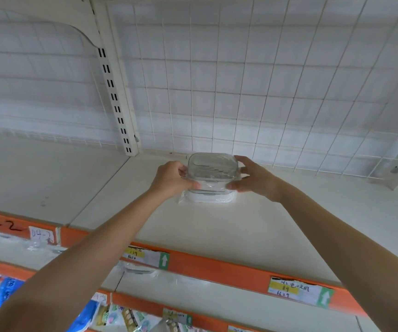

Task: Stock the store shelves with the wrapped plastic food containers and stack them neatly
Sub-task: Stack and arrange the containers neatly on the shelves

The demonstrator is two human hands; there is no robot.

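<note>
**Container held on the shelf**

The wrapped container (211,174) is gripped between curled fingers (183,170) of the left hand (171,179) and the right hand (253,177), one at each side. It is set on the cream shelf (217,226), near the wire grid back (241,92).

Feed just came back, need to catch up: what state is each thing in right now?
Wrapped container: upright at the back of the shelf, held from both sides.
Left hand: gripping the container's left side.
Right hand: gripping its right side.
Shelf: bare apart from the container.
Price labels: stuck on the orange edge strip, torn at the edges.
Lower shelf: stocked with colourful packets.
</note>
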